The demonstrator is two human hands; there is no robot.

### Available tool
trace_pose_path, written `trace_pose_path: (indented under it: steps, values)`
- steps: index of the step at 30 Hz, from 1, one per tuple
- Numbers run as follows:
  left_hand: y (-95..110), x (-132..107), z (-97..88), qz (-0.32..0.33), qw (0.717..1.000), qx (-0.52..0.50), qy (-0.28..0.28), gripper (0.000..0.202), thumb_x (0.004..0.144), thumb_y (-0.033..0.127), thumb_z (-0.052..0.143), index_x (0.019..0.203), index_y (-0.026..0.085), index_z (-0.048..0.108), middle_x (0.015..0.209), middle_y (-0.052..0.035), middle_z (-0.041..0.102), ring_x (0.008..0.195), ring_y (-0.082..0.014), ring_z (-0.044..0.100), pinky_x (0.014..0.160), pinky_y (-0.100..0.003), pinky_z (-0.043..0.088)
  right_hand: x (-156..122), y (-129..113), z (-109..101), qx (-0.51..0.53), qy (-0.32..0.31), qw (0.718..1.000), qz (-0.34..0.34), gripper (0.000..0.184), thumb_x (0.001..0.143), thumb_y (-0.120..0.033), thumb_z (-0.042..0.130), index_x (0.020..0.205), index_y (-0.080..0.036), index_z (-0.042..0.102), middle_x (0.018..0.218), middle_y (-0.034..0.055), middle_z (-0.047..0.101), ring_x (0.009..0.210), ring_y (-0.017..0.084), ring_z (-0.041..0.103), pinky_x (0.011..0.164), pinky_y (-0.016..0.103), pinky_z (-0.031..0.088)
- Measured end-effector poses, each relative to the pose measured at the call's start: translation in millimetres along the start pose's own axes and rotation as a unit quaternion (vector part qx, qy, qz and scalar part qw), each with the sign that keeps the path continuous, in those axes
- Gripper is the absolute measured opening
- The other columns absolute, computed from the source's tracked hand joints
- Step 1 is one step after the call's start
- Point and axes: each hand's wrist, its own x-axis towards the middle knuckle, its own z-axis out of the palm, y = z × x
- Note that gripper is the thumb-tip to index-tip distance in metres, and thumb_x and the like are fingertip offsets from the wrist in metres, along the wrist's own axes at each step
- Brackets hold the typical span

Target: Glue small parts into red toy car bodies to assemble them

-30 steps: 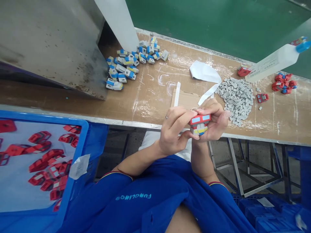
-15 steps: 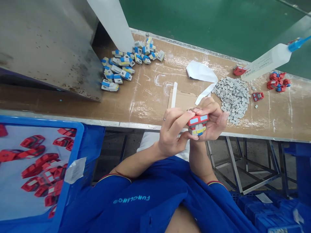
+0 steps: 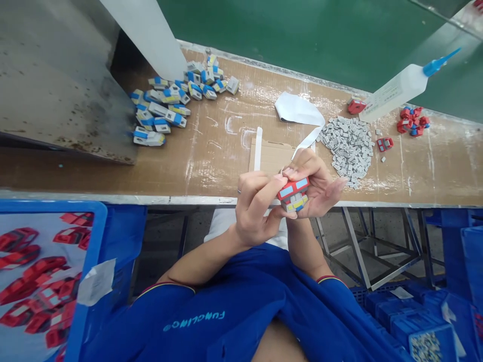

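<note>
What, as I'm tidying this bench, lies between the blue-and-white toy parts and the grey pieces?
The head view shows a cardboard sheet, a white strip at its left edge, and crumpled white paper.

Smooth plastic toy block [image 3: 293,195], scuffed cardboard bench [image 3: 219,166]

The bare left hand [image 3: 256,208] and right hand [image 3: 317,183] curl together, fingers bent inward, just over the front edge of the long tan workbench [image 3: 211,171]. The left forearm [image 3: 204,266] slants inward; the right forearm [image 3: 304,251] rises nearly straight.

Steel housing [image 3: 56,75] and squeeze bottle [image 3: 392,93] overhang the workbench [image 3: 215,166] beyond the hands [image 3: 256,206].
</note>
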Motion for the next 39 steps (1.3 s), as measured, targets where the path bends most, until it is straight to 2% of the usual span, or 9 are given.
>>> trace_pose_path:
  steps: [7, 12, 18, 22, 27, 32, 39]
  values:
    - [-0.1, -1.2, 0.5, -0.007, 1.000, 0.011, 0.009, 0.046, 0.110, 0.048, 0.060, 0.146, 0.020, 0.061, 0.111, -0.0087, 0.068, 0.102, -0.0222, 0.067, 0.087, -0.036, 0.058, -0.9, -0.8, 2.8, 0.034, 0.006, 0.999, 0.000, 0.071, 0.107, -0.074, 0.024, 0.066, -0.028, 0.060, 0.063, 0.0028, 0.042, 0.059, 0.021, 0.040, 0.053, 0.039, 0.039]
    - [-0.2, -1.4, 0.7, -0.004, 1.000, 0.015, 0.014, 0.045, 0.110, 0.047, 0.059, 0.147, 0.021, 0.061, 0.110, -0.0090, 0.068, 0.100, -0.0225, 0.067, 0.085, -0.037, 0.059, -1.6, 1.2, -0.8, 0.032, -0.027, 0.998, 0.038, 0.069, 0.104, -0.079, 0.031, 0.066, -0.027, 0.057, 0.064, 0.0021, 0.041, 0.058, 0.020, 0.042, 0.052, 0.040, 0.042]
    - [1.1, -2.8, 0.0, -0.030, 0.999, 0.038, 0.004, 0.044, 0.112, 0.048, 0.051, 0.152, 0.032, 0.057, 0.104, -0.0081, 0.065, 0.096, -0.0237, 0.066, 0.080, -0.040, 0.061, -2.7, 4.8, -3.5, 0.053, -0.040, 0.998, -0.025, 0.056, 0.109, -0.062, 0.038, 0.073, -0.027, 0.061, 0.068, 0.0021, 0.046, 0.059, 0.019, 0.044, 0.053, 0.038, 0.040]
    - [2.0, -1.3, -0.9, -0.023, 1.000, 0.011, 0.003, 0.045, 0.112, 0.044, 0.053, 0.155, 0.029, 0.056, 0.107, -0.0088, 0.066, 0.100, -0.0234, 0.067, 0.082, -0.039, 0.062, -3.2, 5.0, -3.5, 0.029, -0.038, 0.998, -0.032, 0.054, 0.109, -0.060, 0.037, 0.074, -0.028, 0.062, 0.067, 0.0021, 0.046, 0.059, 0.020, 0.043, 0.053, 0.039, 0.040]
    - [1.0, -2.5, -0.8, -0.028, 1.000, -0.001, 0.005, 0.046, 0.111, 0.045, 0.056, 0.154, 0.028, 0.056, 0.110, -0.0090, 0.066, 0.100, -0.0232, 0.065, 0.082, -0.039, 0.062, -3.2, 5.2, -2.9, 0.051, -0.040, 0.997, -0.030, 0.052, 0.107, -0.058, 0.040, 0.073, -0.028, 0.063, 0.065, 0.0021, 0.047, 0.059, 0.021, 0.042, 0.055, 0.040, 0.039]
    - [-0.8, -6.4, -1.8, -0.042, 0.999, 0.007, 0.004, 0.045, 0.111, 0.048, 0.056, 0.152, 0.029, 0.056, 0.109, -0.0086, 0.065, 0.098, -0.0224, 0.064, 0.080, -0.038, 0.062, -4.0, 5.4, 0.1, 0.022, -0.036, 0.999, 0.002, 0.054, 0.104, -0.065, 0.041, 0.071, -0.028, 0.062, 0.063, 0.0013, 0.046, 0.057, 0.020, 0.041, 0.056, 0.041, 0.038]
    - [-3.1, -8.0, -3.2, -0.045, 0.999, 0.002, 0.005, 0.045, 0.111, 0.050, 0.057, 0.149, 0.028, 0.057, 0.109, -0.0072, 0.063, 0.097, -0.0209, 0.063, 0.081, -0.036, 0.062, -5.2, 5.1, 0.6, 0.009, -0.031, 0.999, 0.009, 0.053, 0.104, -0.063, 0.039, 0.070, -0.029, 0.062, 0.064, 0.0023, 0.048, 0.060, 0.021, 0.040, 0.058, 0.042, 0.038]
